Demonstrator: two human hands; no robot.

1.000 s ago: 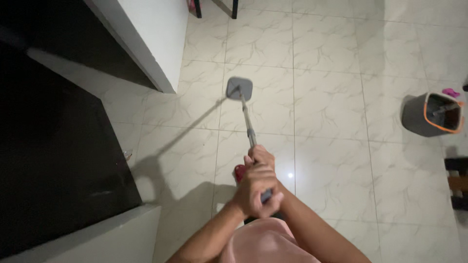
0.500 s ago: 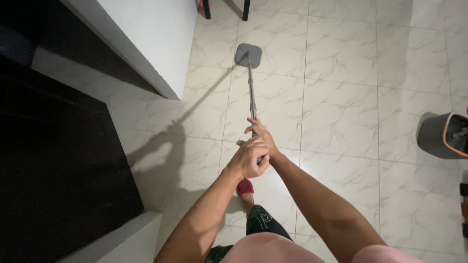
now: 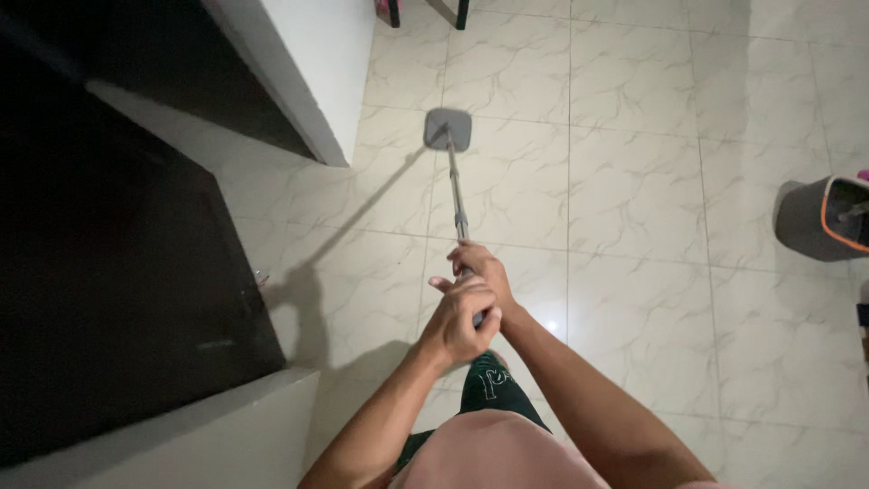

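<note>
I hold a flat mop by its metal pole [image 3: 455,201] with both hands. My left hand [image 3: 460,319] is wrapped around the lower end of the pole. Just above it, my right hand [image 3: 482,269] grips the same pole. The square grey mop head [image 3: 448,129] lies flat on the pale marbled floor tiles [image 3: 634,190], ahead of me and close to the corner of a white wall [image 3: 312,63].
A dark grey bucket [image 3: 826,220] with an orange rim stands at the right edge. A black surface [image 3: 118,272] with a white ledge fills the left side. Dark furniture legs [image 3: 427,11] show at the top. My leg in dark shorts [image 3: 489,389] is below my hands.
The mop head slid forward along the floor half a second ago and has now come back toward me. My hands kept their grip on the pole.
</note>
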